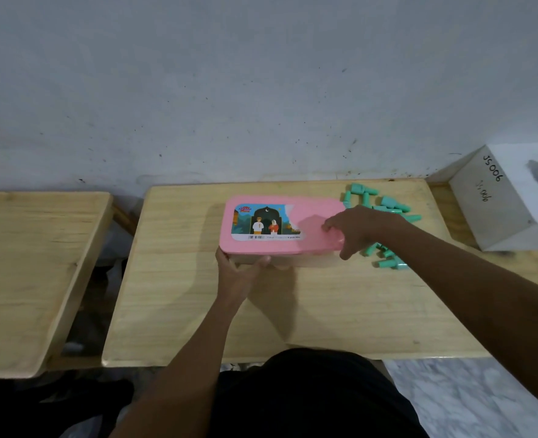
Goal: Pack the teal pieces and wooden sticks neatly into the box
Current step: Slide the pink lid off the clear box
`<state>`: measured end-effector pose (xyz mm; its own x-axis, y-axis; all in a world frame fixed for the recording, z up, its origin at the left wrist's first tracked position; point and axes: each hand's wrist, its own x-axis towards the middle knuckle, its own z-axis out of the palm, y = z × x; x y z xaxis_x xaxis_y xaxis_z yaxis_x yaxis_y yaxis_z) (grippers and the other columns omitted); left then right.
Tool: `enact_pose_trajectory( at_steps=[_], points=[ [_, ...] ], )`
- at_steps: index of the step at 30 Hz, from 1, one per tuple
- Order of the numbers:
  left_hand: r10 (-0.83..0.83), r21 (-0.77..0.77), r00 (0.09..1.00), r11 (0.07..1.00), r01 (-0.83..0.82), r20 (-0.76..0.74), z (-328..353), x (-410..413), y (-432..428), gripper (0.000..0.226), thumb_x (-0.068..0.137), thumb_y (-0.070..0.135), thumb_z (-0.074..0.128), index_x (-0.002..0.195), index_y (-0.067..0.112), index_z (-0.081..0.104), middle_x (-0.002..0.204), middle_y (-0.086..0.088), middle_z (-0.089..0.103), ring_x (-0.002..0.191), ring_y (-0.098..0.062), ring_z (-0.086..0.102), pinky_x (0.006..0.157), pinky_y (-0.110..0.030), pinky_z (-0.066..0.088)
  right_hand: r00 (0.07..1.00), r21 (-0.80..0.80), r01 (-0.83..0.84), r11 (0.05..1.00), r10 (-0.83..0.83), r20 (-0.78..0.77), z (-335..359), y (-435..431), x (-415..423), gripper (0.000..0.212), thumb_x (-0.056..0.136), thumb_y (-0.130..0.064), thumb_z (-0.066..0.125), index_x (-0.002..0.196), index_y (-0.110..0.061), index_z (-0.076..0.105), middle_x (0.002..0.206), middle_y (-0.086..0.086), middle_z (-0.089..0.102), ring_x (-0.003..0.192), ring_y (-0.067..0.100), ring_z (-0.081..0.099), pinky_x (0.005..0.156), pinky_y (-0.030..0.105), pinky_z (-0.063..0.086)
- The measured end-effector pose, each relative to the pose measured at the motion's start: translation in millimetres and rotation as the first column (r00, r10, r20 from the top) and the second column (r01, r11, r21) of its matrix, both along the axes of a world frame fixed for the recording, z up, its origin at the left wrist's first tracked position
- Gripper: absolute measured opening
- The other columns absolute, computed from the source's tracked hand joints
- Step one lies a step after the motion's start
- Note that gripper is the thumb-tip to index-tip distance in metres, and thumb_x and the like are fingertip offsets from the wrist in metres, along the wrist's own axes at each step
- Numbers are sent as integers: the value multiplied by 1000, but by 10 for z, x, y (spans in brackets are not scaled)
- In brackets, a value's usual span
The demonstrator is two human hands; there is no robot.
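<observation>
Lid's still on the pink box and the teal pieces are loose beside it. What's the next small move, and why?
Probably lift the pink lid off with the right hand while the left hand steadies the box. It is closed, and the teal pieces lie outside.

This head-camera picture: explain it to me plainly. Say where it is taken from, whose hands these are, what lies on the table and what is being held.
There is no machine here. A person wears a wide-angle camera on the head, so the view looks forward and down at their own arms.

On the wooden table sits a box with a pink lid, and the lid is on. The left hand grips the box at its near left corner. The right hand rests over the lid's right end, fingers curled at its edge; whether it presses or lifts cannot be told.

Just right of the box lie scattered teal pieces, some behind the right hand, some nearer. None is packed yet as far as can be seen. No wooden sticks can be made out.

Farther right stands a white box with handwriting. A second table stands at left.
</observation>
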<state>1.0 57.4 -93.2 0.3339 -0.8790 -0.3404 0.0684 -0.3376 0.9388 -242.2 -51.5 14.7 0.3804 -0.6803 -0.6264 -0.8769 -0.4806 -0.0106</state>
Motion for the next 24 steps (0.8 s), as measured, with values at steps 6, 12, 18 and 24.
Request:
enact_pose_trajectory(
  at_steps=[6,12,18,24],
  points=[
    [22,7,1000,1000,-22,3,-88,-91,6,95,61,9,89,132,17,27,122,14,48,111,2,52,80,-18,55,999,-75,-23,997,25,29,-123,144,-32,81,75,-41,72,146,-28,33,136,0,53,114,23,53,95,33,42],
    [20,35,1000,999,-19,-19,-147,-117,-37,94,63,7,87,130,22,21,129,4,48,119,-11,54,89,-31,55,998,-81,-39,996,43,40,-149,143,-52,80,77,-41,71,146,-28,32,134,-1,53,114,22,53,94,32,42],
    [-21,90,1000,996,21,-1,-102,-96,-81,99,64,16,87,131,24,14,137,1,39,124,-10,47,83,-20,49,997,-25,17,1000,-15,74,-50,43,-78,76,73,-42,71,142,-37,40,141,-5,49,120,23,49,100,35,43],
    [-60,136,998,989,59,3,-31,-90,-64,106,65,23,88,135,22,9,140,1,34,126,-11,42,96,-25,43,970,64,121,991,-131,204,207,-74,-75,65,77,-27,72,137,-35,49,122,-5,58,90,10,59,88,28,48]
  ],
)
